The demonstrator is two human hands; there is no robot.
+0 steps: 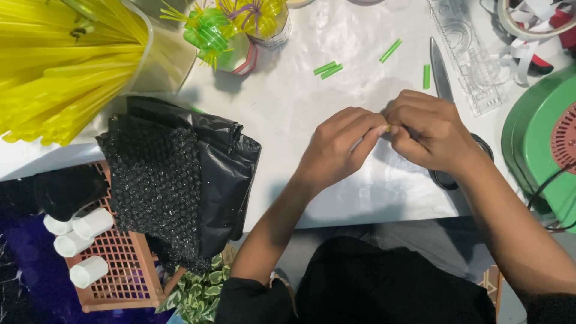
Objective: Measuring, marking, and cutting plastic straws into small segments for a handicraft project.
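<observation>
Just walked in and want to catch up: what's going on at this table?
A person is pinching a small yellow piece between the fingertips of both hands, left hand and right hand, over the white table. Short green straw bits lie farther up the table beside a knife. A tub of long yellow straws stands at the far left, with a black bag below it and a basket holding white tubes.

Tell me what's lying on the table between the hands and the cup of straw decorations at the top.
In the head view, two short green straw pieces lie on bare white table between the hands, left hand, right hand, and the cup.
</observation>
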